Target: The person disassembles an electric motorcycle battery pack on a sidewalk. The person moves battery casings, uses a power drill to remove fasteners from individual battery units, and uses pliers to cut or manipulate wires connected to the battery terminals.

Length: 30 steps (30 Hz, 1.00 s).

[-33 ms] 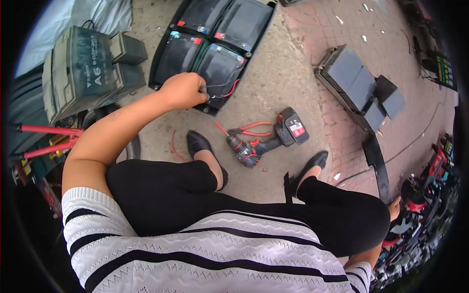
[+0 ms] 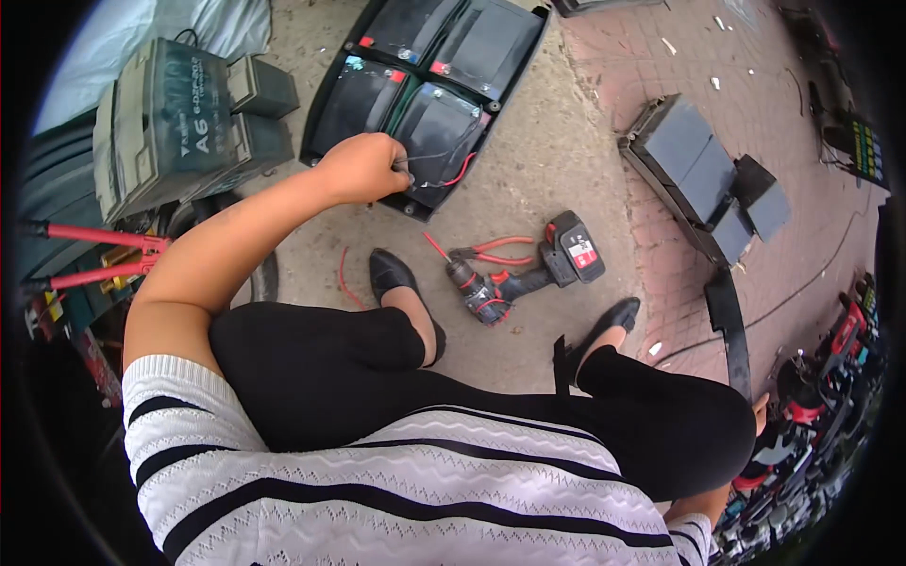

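My left hand (image 2: pixel 366 168) is closed in a pinch at the near corner of a black battery case (image 2: pixel 412 208). Between its fingertips is a thin dark wire (image 2: pixel 429 156), which runs over the nearest battery (image 2: pixel 436 127). A red wire (image 2: pixel 461 172) curves up beside it from the same corner. Several black batteries with red and blue terminal marks sit in the case. My right hand (image 2: pixel 761 413) shows only as a sliver past my right knee, by the lower end of a long black strip (image 2: pixel 731 340); its fingers are mostly hidden.
A cordless drill (image 2: pixel 514 278) and red-handled pliers (image 2: pixel 495 250) lie between my feet. Large dark green batteries (image 2: pixel 170 132) and red-handled cutters (image 2: pixel 99 255) are at left. Another black battery case (image 2: pixel 684 160) lies on the bricks at right, beyond piled tools (image 2: pixel 821 424).
The whole view has shifted slightly, so things appear a little further right. My left hand keeps its pinch at the case corner. Less of my right hand shows past the knee.
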Motion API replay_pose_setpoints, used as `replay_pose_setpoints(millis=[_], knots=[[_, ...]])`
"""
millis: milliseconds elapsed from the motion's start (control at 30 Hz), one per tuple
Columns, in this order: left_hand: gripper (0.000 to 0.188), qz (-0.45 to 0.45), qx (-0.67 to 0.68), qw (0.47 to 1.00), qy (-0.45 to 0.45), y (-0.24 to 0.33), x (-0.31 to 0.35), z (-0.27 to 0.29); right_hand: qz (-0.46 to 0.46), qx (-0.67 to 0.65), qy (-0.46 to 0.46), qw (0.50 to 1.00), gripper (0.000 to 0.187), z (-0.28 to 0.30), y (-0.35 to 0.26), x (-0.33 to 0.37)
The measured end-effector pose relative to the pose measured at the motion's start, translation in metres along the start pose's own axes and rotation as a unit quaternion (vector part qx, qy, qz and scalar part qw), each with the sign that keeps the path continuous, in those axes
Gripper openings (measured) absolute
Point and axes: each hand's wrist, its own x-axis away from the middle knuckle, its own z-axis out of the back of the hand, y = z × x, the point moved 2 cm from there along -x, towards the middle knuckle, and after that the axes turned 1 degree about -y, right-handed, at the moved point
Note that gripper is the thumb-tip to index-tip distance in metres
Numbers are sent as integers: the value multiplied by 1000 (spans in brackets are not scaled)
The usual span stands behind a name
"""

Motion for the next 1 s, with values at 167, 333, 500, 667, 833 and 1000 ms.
replay_pose_setpoints(millis=[167,333,500,667,833,1000], knots=[[14,-12,68,995,66,-24,24,-1,-57,59,-232,969,53,-73,36,26],[15,-166,-52,978,117,16,16,-33,27,9,-254,967,47,-105,-12,23],[18,-154,-159,966,130,15,2,-55,196,-139,-239,941,42,-107,-149,22],[15,-167,-148,969,107,-7,18,-37,412,-219,-306,830,22,-17,-292,54],[15,-103,71,992,35,-10,70,2,362,-232,-360,828,28,-33,-263,-2],[13,27,166,985,44,-67,136,-42,441,-142,-325,824,28,3,-311,15]])
